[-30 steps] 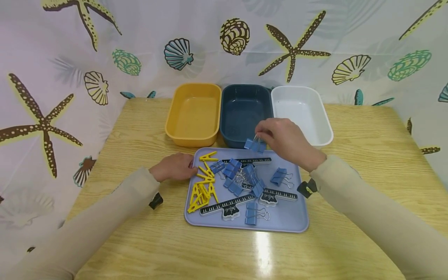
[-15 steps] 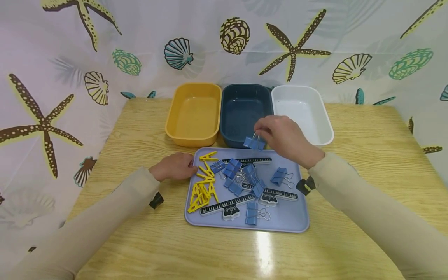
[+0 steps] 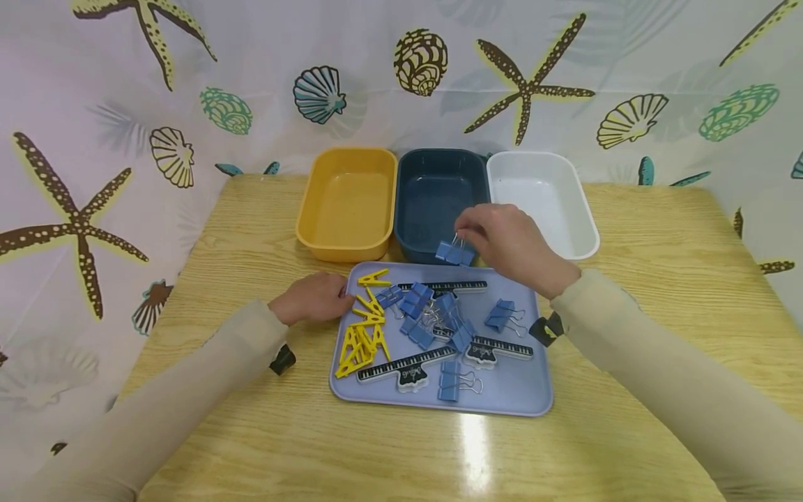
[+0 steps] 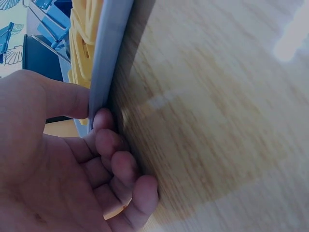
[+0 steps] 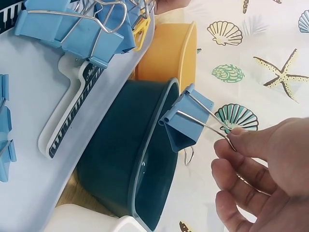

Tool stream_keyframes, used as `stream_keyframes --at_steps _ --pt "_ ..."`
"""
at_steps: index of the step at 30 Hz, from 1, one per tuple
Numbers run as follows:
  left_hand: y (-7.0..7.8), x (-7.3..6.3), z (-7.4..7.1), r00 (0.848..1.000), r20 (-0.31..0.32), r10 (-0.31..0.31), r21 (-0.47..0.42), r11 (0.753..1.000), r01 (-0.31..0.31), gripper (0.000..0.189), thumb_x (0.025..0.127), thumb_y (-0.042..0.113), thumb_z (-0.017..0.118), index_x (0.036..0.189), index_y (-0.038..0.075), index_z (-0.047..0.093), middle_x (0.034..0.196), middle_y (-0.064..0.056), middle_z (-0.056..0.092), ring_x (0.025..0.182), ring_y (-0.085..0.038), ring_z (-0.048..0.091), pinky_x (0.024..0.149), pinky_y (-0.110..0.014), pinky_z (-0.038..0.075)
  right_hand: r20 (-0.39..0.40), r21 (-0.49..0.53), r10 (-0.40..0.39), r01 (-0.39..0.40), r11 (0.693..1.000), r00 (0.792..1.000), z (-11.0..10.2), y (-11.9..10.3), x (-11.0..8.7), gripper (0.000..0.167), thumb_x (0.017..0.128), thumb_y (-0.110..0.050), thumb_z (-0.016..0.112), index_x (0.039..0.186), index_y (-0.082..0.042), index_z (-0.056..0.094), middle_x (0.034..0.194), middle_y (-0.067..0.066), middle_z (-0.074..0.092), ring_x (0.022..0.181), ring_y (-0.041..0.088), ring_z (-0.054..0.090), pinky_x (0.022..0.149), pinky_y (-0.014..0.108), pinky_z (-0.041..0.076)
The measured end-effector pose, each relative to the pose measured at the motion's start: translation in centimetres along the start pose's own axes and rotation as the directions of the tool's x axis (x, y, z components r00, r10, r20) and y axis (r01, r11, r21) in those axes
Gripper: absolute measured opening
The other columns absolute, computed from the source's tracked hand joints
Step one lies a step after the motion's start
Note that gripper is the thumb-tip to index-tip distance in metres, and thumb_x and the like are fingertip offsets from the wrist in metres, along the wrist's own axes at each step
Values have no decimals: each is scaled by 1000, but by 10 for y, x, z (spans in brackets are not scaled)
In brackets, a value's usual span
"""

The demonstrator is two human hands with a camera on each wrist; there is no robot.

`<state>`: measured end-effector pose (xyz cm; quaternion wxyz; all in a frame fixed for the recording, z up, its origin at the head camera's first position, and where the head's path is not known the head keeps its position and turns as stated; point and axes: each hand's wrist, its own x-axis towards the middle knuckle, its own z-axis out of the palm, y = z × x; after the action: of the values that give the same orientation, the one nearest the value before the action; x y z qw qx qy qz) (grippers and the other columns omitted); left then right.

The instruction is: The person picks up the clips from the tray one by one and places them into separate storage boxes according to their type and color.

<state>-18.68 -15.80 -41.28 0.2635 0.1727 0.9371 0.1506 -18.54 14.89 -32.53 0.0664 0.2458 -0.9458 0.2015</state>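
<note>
My right hand (image 3: 505,237) pinches a wire handle of a blue binder clip (image 3: 454,253), which hangs over the near rim of the dark blue bin (image 3: 442,199). In the right wrist view the clip (image 5: 186,118) overlaps the bin's opening, thumb and forefinger on the wire. My left hand (image 3: 314,296) grips the left edge of the lilac tray (image 3: 514,397), with its thumb on the rim and fingertips curled low against the outside. On the tray lie several more blue binder clips (image 3: 417,300), yellow clothespins (image 3: 357,348) at the left, and long piano-key clips (image 3: 408,364).
A yellow bin (image 3: 345,209) stands left of the dark blue one and a white bin (image 3: 539,202) right of it, all just behind the tray. Wooden table (image 3: 659,279) surrounds them. A patterned curtain (image 3: 376,42) hangs behind.
My right hand has shifted slightly farther from me with the binder clip, over the dark blue bin's near rim. My left hand stays at the tray's edge.
</note>
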Motion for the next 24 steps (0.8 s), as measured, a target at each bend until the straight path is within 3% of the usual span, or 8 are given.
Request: stream_keyframes --at_steps 24 --pt "1 1 -1 1000 -24 -18 -8 1000 18 27 97 26 47 75 11 53 65 -1 47 57 -15 46 52 -26 34 -6 1 26 -26 1000 1000 2 5 3 12 93 -13 63 99 -6 71 95 9 72 83 22 65 78 40 54"
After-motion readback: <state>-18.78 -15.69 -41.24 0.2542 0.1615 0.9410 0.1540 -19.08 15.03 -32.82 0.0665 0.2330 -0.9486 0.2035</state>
